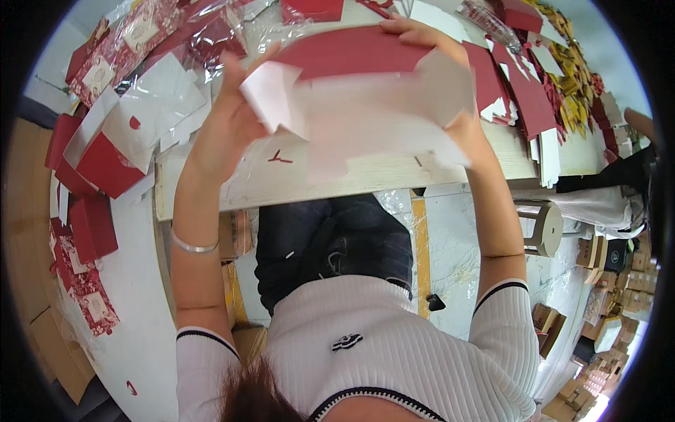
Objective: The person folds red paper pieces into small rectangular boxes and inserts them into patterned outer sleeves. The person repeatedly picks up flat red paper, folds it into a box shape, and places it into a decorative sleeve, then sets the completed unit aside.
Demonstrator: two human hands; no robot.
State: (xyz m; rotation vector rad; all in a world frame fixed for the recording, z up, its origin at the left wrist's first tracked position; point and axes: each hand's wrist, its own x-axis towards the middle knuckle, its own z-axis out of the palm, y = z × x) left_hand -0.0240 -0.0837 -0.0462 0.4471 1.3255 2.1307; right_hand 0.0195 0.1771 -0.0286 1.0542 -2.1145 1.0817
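Note:
A red-and-white cardboard box blank is raised above the near part of the table, its white inside flaps facing me and smeared by motion. My left hand is at its left end, with some fingers hidden behind a white folded flap. At the other end my right hand grips the blank, its fingertips curled over the far red edge. The card's white flaps cover part of the right palm. Small red scraps lie on the tabletop below.
Open red-and-white boxes crowd the left side, beside floral-printed red packages. Flat red card pieces and gold-and-red items are piled at right. A stool stands right of the table; cartons are stacked beyond.

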